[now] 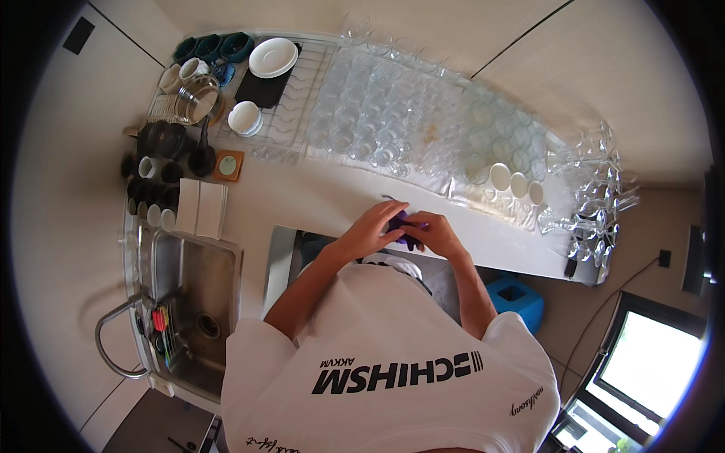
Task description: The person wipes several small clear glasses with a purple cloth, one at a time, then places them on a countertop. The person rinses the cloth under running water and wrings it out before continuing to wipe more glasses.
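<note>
Both of my hands meet over the front edge of the white counter. Between them is a small, crumpled purple and dark item, soft-looking; its exact kind is hard to tell. My left hand holds it from the left, fingers bent over its top. From the right, my right hand pinches it between thumb and fingers. The fingers hide part of the item. A thin dark strip shows on the counter just beyond my left fingertips.
Rows of clear glasses fill the counter's back, with white cups and stemmed glasses to the right. Left are a wire rack, pans and a steel sink. A blue container stands below the counter.
</note>
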The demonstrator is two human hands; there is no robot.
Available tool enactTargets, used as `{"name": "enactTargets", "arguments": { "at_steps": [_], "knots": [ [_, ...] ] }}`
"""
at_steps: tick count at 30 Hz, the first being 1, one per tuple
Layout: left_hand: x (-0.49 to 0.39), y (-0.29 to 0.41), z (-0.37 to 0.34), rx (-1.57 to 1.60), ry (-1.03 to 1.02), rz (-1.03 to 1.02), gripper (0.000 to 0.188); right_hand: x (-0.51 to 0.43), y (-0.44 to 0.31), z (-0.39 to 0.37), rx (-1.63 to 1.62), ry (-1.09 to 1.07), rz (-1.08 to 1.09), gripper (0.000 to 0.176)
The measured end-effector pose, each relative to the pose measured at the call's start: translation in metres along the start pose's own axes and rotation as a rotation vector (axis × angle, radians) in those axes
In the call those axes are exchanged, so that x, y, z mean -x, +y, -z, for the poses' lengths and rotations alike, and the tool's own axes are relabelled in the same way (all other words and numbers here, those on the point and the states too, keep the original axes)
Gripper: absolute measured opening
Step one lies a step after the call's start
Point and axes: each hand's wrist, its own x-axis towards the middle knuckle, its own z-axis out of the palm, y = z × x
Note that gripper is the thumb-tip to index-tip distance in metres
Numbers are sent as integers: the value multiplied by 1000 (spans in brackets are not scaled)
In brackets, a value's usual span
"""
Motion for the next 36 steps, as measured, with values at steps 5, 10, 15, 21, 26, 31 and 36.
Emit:
{"name": "enactTargets", "arguments": {
  "at_steps": [5, 10, 15, 21, 26, 31, 36],
  "knots": [
    [7, 39, 42, 103, -75, 22, 38, 27, -69, -10, 279, 70, 283, 21],
    [21, 73, 77, 29, -126, 0, 27, 52, -109, -9, 363, 51, 468, 23],
    [33, 107, 101, -2, -73, -47, 29, 64, -139, -2, 344, 94, 803, 25],
    [40, 165, 103, -25, 61, -378, 37, 46, -146, -11, -693, -317, 1032, 32],
    [26, 201, 86, -205, 159, -581, 28, 10, -115, -60, -865, -291, 717, 38],
    [8, 187, 96, -336, 315, -88, 26, 10, -73, -87, -758, -51, 403, 34],
    [-2, 129, 130, 100, 300, 209, 26, -7, -75, -80, -59, -87, 601, 62]
  ]
}}
